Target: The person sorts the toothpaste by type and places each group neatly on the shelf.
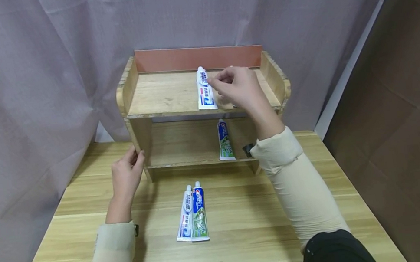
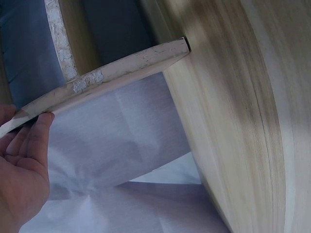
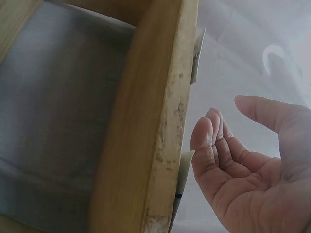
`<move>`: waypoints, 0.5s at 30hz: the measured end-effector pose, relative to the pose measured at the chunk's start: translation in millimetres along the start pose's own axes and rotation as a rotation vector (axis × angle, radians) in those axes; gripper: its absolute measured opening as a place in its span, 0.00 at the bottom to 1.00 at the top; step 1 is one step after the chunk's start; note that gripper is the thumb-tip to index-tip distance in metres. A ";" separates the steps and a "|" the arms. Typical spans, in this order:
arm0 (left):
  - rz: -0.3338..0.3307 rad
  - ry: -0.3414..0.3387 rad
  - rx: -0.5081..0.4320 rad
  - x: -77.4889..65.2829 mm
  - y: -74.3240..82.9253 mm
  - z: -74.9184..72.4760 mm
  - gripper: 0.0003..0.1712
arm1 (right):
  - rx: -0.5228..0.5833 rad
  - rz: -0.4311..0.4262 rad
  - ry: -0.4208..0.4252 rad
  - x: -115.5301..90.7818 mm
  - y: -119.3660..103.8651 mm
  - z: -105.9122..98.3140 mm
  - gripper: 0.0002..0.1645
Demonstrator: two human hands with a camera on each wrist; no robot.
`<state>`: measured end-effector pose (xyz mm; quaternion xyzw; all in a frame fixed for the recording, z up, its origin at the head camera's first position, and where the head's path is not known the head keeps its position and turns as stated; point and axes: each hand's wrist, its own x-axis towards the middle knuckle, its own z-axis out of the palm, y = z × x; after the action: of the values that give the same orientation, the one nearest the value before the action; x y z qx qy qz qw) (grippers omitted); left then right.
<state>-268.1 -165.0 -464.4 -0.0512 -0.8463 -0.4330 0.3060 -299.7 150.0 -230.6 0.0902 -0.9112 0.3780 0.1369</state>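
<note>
My left hand (image 1: 125,174) grips the left side panel of a two-tier wooden shelf (image 1: 166,93); in the left wrist view, thumb and fingers lie on either side of the panel's edge. Above the top board, my right hand (image 1: 239,87) hovers beside a white-and-blue toothpaste tube (image 1: 205,93). The right wrist view has its thumb and fingers (image 3: 201,133) apart, with nothing between them. Two tube ends stick out past the board edge there. A green-and-blue toothpaste tube (image 1: 225,141) lies on the lower board. What lies behind the right hand is partly hidden.
On the table (image 1: 239,241) before the shelf lie a white toothpaste tube (image 1: 186,215) and a blue-green toothpaste tube (image 1: 199,213), side by side. A reddish back strip (image 1: 197,57) tops the shelf. Grey curtain (image 1: 31,83) hangs behind, and a brown panel (image 1: 402,125) stands right.
</note>
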 end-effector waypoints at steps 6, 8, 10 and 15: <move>-0.003 0.006 -0.001 0.6 -0.3 -0.5 0.17 | 0.017 -0.018 0.010 -5.5 2.2 0.7 0.22; -0.002 0.008 -0.002 1.4 -1.1 -0.3 0.17 | 0.028 -0.020 0.009 -6.9 2.1 0.5 0.22; 0.000 0.007 -0.005 1.3 -1.0 -0.6 0.17 | 0.038 -0.030 0.009 -8.9 2.6 0.5 0.21; 0.002 0.000 -0.006 -0.5 -0.9 -1.1 0.16 | 0.065 -0.042 0.007 -17.7 5.8 2.6 0.21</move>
<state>-267.5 -166.4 -464.8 -0.0530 -0.8449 -0.4355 0.3060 -285.0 153.2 -241.8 0.1122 -0.8959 0.4047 0.1449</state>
